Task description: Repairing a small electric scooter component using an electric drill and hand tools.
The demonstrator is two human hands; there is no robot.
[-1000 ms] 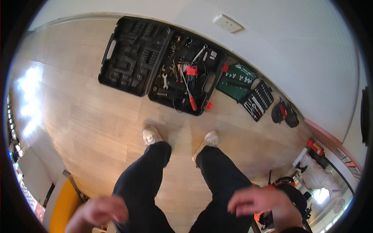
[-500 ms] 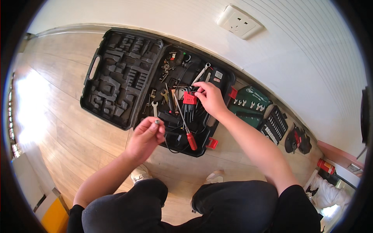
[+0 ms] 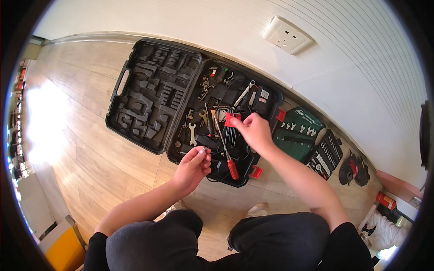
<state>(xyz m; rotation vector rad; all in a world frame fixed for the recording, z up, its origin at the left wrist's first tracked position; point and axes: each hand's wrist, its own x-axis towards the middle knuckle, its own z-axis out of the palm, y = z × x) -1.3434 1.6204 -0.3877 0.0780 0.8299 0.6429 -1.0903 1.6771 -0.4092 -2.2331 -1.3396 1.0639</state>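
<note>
An open black tool case point(image 3: 135, 97) lies on the wooden floor by the white wall, its left half with bare moulded slots, its right half filled with several loose tools. My left hand point(image 3: 193, 165) pinches a small metal bit over the case's near edge. My right hand point(image 3: 254, 131) grips a red holder of hex keys point(image 3: 231, 121) above the right half. A red-handled screwdriver point(image 3: 227, 154) lies between my hands, and a small spanner point(image 3: 192, 135) rests left of it.
A green wrench pouch point(image 3: 296, 131) and a black socket rack point(image 3: 326, 154) lie right of the case, then a dark red-and-black tool point(image 3: 354, 170). A wall socket point(image 3: 287, 34) sits above. My knees point(image 3: 217, 239) fill the lower edge; a yellow object point(image 3: 63, 248) is at lower left.
I went from standing to crouching over the case. Both hands reached into its right half; the left now pinches a small bit and the right holds the red hex-key holder.
</note>
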